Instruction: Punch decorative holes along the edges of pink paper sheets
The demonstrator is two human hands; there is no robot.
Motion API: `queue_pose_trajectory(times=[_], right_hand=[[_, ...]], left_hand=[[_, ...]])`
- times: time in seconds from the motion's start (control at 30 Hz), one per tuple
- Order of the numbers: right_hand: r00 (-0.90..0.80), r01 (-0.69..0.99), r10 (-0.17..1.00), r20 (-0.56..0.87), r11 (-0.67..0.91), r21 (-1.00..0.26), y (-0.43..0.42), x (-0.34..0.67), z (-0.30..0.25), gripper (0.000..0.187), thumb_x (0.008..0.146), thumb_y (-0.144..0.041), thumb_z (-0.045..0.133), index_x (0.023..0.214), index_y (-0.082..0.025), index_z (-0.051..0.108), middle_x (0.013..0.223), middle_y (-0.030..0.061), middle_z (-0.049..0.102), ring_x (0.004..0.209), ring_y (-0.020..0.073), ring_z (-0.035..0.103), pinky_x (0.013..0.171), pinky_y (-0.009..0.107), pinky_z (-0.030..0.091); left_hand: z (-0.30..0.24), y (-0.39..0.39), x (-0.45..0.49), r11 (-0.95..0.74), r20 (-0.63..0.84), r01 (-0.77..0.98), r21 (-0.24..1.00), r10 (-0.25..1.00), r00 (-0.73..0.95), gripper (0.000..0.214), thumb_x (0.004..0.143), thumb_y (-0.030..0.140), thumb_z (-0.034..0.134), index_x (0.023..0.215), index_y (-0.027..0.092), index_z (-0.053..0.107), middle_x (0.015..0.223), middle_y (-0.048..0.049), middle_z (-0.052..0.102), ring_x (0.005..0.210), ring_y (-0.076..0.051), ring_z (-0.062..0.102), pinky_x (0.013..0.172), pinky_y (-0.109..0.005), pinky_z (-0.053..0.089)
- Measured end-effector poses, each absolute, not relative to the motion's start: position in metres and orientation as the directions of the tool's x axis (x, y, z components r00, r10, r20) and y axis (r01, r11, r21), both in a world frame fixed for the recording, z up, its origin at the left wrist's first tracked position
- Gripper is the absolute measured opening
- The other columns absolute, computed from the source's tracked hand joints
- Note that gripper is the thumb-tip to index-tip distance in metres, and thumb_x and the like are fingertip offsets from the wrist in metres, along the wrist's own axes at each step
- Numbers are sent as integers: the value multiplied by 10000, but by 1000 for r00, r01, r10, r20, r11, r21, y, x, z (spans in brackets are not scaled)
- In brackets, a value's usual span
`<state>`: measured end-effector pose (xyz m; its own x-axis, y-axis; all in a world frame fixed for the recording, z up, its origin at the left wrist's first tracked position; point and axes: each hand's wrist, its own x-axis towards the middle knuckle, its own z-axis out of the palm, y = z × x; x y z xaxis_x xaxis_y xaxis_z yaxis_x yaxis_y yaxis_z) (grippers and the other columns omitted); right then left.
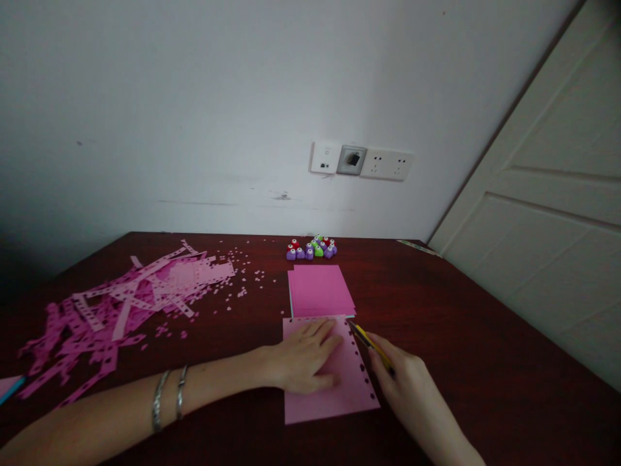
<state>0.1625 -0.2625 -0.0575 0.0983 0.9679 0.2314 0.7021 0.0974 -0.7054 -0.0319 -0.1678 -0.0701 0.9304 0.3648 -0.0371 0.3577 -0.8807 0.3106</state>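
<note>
My left hand (303, 357) lies flat with fingers stretched out on a pink paper sheet (339, 395) whose top and right edges carry punched holes. My right hand (407, 382) grips a yellow-and-black utility knife (369, 344), its tip at the sheet's upper right corner. Two bracelets (167, 400) circle my left wrist. A stack of pink sheets (320, 290) lies just beyond the punched sheet.
A heap of punched pink paper strips (121, 304) and small confetti covers the left of the dark red table (485, 362). Several small coloured craft punches (313, 248) cluster at the back. Wall sockets (361, 160) and a white door (548, 233) stand behind.
</note>
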Motion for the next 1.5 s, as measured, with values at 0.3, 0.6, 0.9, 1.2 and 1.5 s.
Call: queue_pose_trajectory(times=[0.3,0.6,0.9,1.2,1.5], right_hand=[[102,743,969,225,77,-665,-259,159,-64,370,811,-212,444,1135,-203,620,935,111,695,864,290,652,868,408,459],[78,852,957,280,81,-516,-260,154,-69,400,834,-189,357,1152,-129,593,867,140,696,804,251,667,798,370,502],[90,977,976,200,-47,-210,-258,139,-65,401,826,-102,361,1171,-79,563,764,130,682,642,250,672,591,348,527],[138,990,985,105,-135,-34,-257,129,-60,458,759,-36,442,1198,-121,541,756,101,676,597,219,671,518,272,508],[145,989,983,113,-148,13,-260,127,-60,420,770,-49,452,1166,-137,559,734,78,670,544,204,659,471,259,484]], left_hand=[[-70,-165,-30,-884,-23,367,290,377,926,704,832,538,348,1355,83,223,1442,-190,187,1329,-296,147,1065,-429,166],[-71,-159,-31,-890,-20,327,318,338,941,796,809,580,363,1386,80,137,1449,-177,179,1331,-278,149,1068,-414,158],[-67,-151,-25,-906,-39,328,269,330,943,919,735,667,421,1387,86,135,1434,-179,223,1297,-311,227,1033,-415,204],[-54,-153,-23,-928,-20,315,198,317,948,837,756,648,416,1347,85,234,1377,-163,332,1234,-283,327,999,-368,238],[-51,-154,-22,-928,-18,311,204,314,949,837,755,668,397,1336,81,260,1358,-160,355,1201,-284,357,981,-378,269]])
